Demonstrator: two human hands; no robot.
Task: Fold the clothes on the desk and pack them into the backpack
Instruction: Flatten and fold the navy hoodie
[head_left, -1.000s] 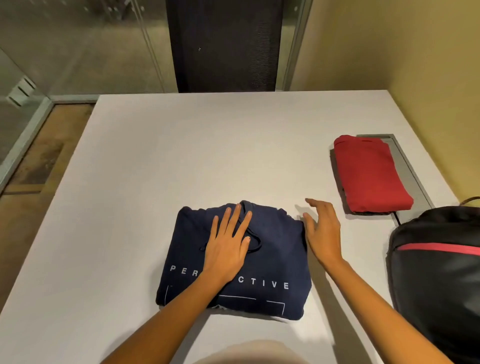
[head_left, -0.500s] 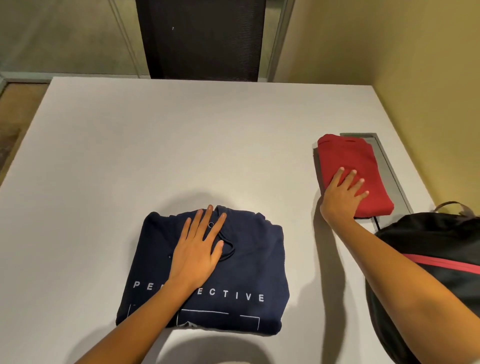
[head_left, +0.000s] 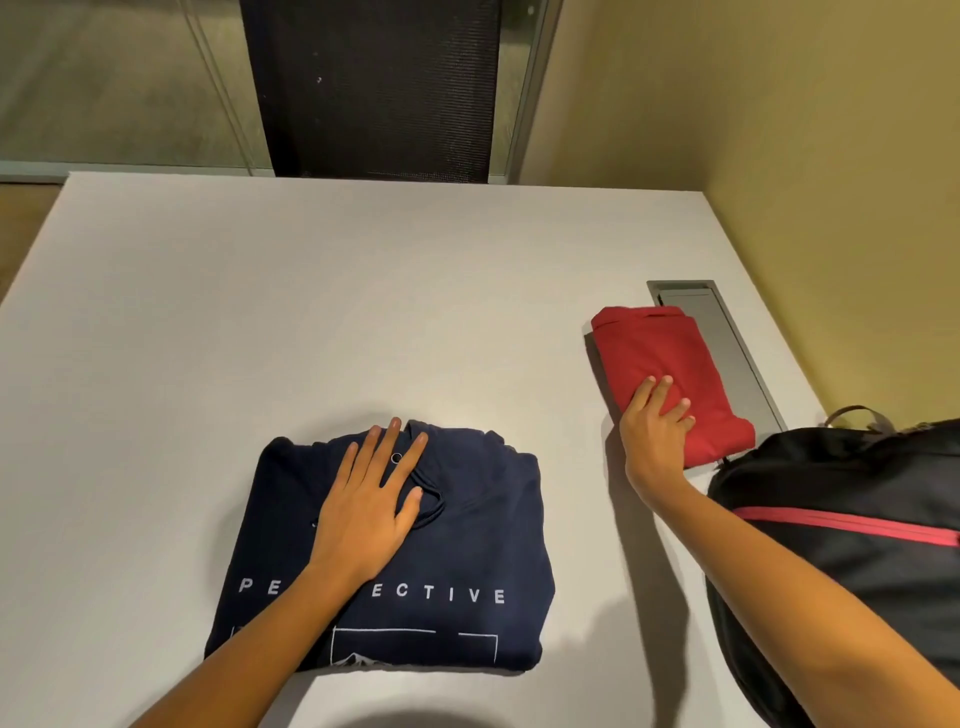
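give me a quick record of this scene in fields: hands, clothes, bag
left hand: flat on the navy hoodie, fingers straight
right hand: fingers lie on the near end of the red garment; thumb hidden
navy hoodie: folded, on the desk, nearest the person
red garment: folded, partly over the grey cable hatch, next to the backpack
backpack: black with a red stripe, at the desk's right edge; neither garment in it

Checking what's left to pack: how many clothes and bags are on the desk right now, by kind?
Clothes: 2, both folded (navy hoodie, red garment)
Backpack: 1
Total: 3
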